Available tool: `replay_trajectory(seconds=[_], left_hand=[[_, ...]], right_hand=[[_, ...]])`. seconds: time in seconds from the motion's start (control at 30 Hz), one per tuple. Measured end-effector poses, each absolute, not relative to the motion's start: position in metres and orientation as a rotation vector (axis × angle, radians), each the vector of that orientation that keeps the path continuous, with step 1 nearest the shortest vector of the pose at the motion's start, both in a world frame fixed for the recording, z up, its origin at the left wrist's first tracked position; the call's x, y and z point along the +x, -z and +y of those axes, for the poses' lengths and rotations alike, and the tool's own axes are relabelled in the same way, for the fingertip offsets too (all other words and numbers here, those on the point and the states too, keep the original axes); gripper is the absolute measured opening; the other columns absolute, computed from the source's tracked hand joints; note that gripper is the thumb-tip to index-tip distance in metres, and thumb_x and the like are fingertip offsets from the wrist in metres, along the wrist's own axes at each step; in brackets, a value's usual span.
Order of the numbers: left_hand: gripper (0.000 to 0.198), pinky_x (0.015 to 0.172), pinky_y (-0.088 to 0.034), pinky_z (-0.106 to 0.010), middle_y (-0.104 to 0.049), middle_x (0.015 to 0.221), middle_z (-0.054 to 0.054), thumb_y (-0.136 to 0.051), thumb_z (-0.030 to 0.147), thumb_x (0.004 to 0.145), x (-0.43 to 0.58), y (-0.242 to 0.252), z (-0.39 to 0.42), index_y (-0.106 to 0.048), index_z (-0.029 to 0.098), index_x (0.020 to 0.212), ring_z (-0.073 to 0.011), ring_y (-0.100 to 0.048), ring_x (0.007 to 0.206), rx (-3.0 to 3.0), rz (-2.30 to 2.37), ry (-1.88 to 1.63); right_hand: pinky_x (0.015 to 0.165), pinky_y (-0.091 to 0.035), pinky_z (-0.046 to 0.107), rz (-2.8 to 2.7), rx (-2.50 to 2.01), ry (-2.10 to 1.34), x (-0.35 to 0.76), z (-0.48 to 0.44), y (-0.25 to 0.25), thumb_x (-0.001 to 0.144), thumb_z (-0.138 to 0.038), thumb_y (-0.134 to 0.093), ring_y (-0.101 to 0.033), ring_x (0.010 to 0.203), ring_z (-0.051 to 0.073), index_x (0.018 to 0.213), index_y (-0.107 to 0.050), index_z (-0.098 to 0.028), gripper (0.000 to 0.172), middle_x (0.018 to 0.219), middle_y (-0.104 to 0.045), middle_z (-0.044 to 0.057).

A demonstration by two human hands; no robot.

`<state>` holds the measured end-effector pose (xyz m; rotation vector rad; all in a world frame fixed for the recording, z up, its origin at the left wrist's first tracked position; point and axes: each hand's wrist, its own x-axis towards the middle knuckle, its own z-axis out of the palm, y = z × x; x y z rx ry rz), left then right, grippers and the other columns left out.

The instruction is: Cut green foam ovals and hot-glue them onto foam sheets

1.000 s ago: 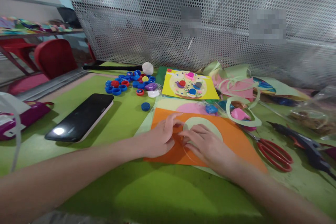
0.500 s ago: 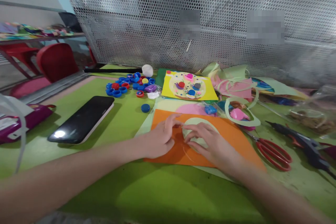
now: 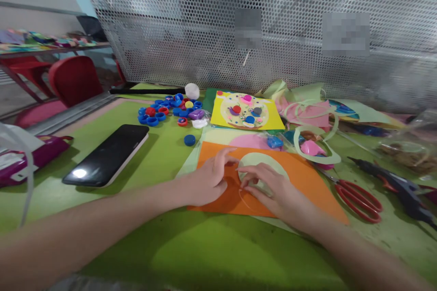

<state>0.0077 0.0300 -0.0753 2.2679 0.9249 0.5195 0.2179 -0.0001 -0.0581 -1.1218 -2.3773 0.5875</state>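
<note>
A sheet of orange paper [image 3: 218, 204] lies in front of me, with a pale green paper circle [image 3: 264, 161] on its upper part. My left hand [image 3: 211, 182] rests on the left side of the orange sheet, its fingers extended and apart, holding nothing I can see. Over the circle's lower left edge, my right hand [image 3: 273, 191] has thumb and fingertips drawn together in a pinch. Whatever sits between those fingertips is too small to make out. A thin pale curved line [image 3: 246, 202] shows on the orange paper just below them.
Bottle caps [image 3: 160, 111] and a decorated yellow card [image 3: 221, 118] lie behind. A phone [image 3: 109, 154] is at left. Red-handled scissors [image 3: 358, 200], a glue gun [image 3: 392, 182], a pale green paper ring [image 3: 300, 152] and pink scraps [image 3: 307, 116] are on the right. A perforated metal panel [image 3: 191, 22] stands behind.
My right hand has shifted slightly right and down, its fingertips still together. My left hand has stayed in place.
</note>
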Motion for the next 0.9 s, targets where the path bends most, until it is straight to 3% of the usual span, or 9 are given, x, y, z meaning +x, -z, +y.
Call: replay_trajectory(seconds=[0.27, 0.6, 0.9], left_hand=[[0.066, 0.103, -0.032, -0.052, -0.042, 0.132, -0.018, -0.037, 0.004, 0.075, 0.009, 0.076, 0.028, -0.009, 0.016, 0.133, -0.0262, -0.04, 0.124, 2.296, 0.948, -0.523], [0.068, 0.102, -0.032, -0.053, -0.042, 0.133, -0.019, -0.039, 0.004, 0.074, 0.01, 0.075, 0.028, -0.008, 0.017, 0.133, -0.0277, -0.038, 0.125, 2.301, 0.953, -0.525], [0.066, 0.101, -0.034, -0.052, -0.042, 0.132, -0.021, -0.039, 0.006, 0.075, 0.009, 0.073, 0.028, -0.009, 0.012, 0.133, -0.0296, -0.038, 0.126, 2.307, 0.96, -0.505]], right_hand=[[0.074, -0.053, 0.038, -2.552, -0.903, -0.109, 0.22, -0.006, 0.062, 0.091, -0.016, -0.041, -0.06, 0.083, 0.021, 0.112, -0.059, -0.016, 0.027, 0.085, -0.067, 0.009], [0.077, -0.052, 0.038, -2.513, -0.934, -0.331, 0.222, -0.01, 0.059, 0.091, -0.019, -0.046, -0.059, 0.089, 0.021, 0.123, -0.049, -0.022, 0.033, 0.093, -0.072, 0.003], [0.079, -0.051, 0.039, -2.503, -0.962, -0.412, 0.222, -0.01, 0.054, 0.089, -0.015, -0.047, -0.058, 0.09, 0.022, 0.122, -0.048, -0.021, 0.034, 0.09, -0.073, 0.002]])
